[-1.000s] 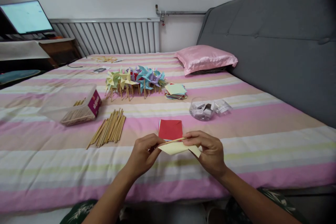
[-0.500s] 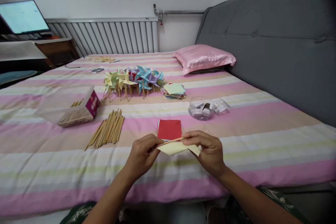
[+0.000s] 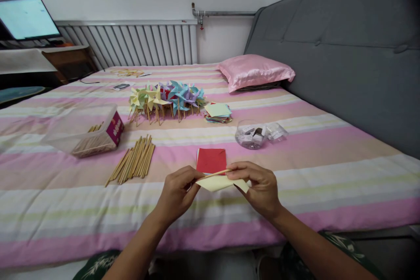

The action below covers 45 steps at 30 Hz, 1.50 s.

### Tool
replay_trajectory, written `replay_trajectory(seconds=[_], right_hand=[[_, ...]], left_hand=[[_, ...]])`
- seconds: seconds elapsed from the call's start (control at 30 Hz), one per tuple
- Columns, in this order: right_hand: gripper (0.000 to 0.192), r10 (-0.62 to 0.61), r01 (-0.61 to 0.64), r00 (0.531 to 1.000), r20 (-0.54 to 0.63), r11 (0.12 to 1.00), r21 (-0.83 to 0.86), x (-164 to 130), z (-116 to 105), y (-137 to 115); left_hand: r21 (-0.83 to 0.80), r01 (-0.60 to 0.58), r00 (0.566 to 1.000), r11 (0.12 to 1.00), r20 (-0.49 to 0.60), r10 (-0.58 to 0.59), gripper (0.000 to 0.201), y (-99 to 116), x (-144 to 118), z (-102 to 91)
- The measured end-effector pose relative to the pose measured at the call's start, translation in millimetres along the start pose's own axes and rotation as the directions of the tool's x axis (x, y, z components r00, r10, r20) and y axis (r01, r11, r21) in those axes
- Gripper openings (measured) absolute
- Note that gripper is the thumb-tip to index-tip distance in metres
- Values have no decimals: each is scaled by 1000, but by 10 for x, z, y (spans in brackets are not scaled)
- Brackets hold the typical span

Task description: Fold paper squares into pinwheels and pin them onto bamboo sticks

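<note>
From my end I see the striped bed (image 3: 315,210), and above its near part two narrow grips: the left hand (image 3: 179,190) pinches the left end of a pale yellow paper (image 3: 215,183), the right hand (image 3: 262,186) holds its right end between thumb and fingers. The paper stretches crosswise between them, just nearer than the red paper (image 3: 211,159), its long axis left to right. Along its far edge a thin stick (image 3: 213,175) points nearly the same way, fingers at both ends.
</note>
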State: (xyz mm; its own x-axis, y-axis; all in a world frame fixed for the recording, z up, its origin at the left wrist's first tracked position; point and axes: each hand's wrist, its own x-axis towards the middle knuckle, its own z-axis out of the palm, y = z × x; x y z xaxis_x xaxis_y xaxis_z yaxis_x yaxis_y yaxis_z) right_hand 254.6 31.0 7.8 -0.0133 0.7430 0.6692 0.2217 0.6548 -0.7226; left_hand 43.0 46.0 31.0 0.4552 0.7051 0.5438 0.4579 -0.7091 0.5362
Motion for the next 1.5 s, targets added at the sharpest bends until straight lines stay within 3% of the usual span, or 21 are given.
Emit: replay_trajectory(seconds=[1.5], right_hand=[[17,45,-45,997,-66,999,4,-35,15,-4]], left_hand=[[64,-26,998,998,-58,29,21,85,-2,32]])
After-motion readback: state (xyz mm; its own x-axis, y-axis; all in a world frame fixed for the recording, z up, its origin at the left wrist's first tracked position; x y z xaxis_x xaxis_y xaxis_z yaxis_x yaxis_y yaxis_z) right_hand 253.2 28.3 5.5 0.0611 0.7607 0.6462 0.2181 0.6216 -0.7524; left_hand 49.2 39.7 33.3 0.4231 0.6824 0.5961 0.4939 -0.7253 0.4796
